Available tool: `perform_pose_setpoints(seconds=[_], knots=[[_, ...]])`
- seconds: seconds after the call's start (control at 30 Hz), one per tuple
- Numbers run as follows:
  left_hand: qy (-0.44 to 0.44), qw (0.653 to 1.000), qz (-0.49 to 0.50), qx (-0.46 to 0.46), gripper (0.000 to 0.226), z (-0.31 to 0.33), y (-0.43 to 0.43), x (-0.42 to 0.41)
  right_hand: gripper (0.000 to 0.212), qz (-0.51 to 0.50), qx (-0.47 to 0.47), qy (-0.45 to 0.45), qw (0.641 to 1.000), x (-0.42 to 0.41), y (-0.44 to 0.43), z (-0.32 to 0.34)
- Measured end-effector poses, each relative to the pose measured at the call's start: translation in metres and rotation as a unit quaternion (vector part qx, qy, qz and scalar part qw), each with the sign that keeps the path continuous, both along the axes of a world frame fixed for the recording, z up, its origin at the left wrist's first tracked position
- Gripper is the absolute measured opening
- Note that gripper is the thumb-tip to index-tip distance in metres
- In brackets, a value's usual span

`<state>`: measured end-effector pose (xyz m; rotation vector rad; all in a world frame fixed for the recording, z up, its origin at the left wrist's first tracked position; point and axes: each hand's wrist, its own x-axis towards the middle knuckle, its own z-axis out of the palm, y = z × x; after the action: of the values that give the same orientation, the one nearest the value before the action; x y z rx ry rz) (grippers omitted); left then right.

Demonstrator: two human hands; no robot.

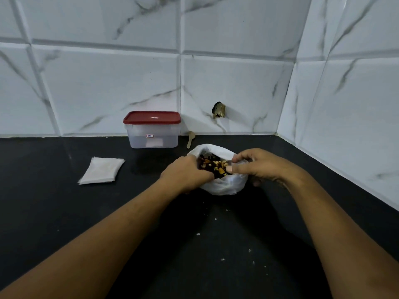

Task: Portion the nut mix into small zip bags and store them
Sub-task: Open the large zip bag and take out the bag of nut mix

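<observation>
Item: white plastic bag [222,186] of nut mix [213,166], on the black countertop [86,212] before me. Thin, limp, probably slippery film; loose contents will likely shift. Best taken by the rolled rim. My left hand [185,172] and right hand [259,165] each pinch the rim, spreading the mouth. Stack of small zip bags [101,170] left; red-lidded container [152,129] behind.
</observation>
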<state>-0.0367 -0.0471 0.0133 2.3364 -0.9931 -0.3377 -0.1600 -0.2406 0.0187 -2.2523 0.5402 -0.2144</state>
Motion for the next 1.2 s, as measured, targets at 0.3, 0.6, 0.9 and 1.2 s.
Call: perform_pose_setpoints(seconds=[0.3, 0.6, 0.9, 1.2], knots=[[-0.015, 0.998, -0.029, 0.048, 0.078, 0.001, 0.000, 0.014, 0.033, 0.016, -0.027, 0.012, 0.999, 0.003, -0.008, 0.000], [-0.150, 0.989, -0.003, 0.004, 0.051, -0.015, -0.019, 0.034, 0.035, -0.045, -0.128, -0.056, 0.989, 0.036, -0.004, -0.020], [-0.164, 0.986, -0.010, 0.009, 0.066, -0.023, -0.025, 0.035, 0.036, -0.041, -0.224, -0.028, 0.973, 0.034, -0.010, -0.027], [-0.170, 0.985, 0.006, -0.019, 0.063, -0.029, -0.014, 0.036, 0.022, -0.069, -0.094, -0.107, 0.987, 0.028, -0.006, -0.028]])
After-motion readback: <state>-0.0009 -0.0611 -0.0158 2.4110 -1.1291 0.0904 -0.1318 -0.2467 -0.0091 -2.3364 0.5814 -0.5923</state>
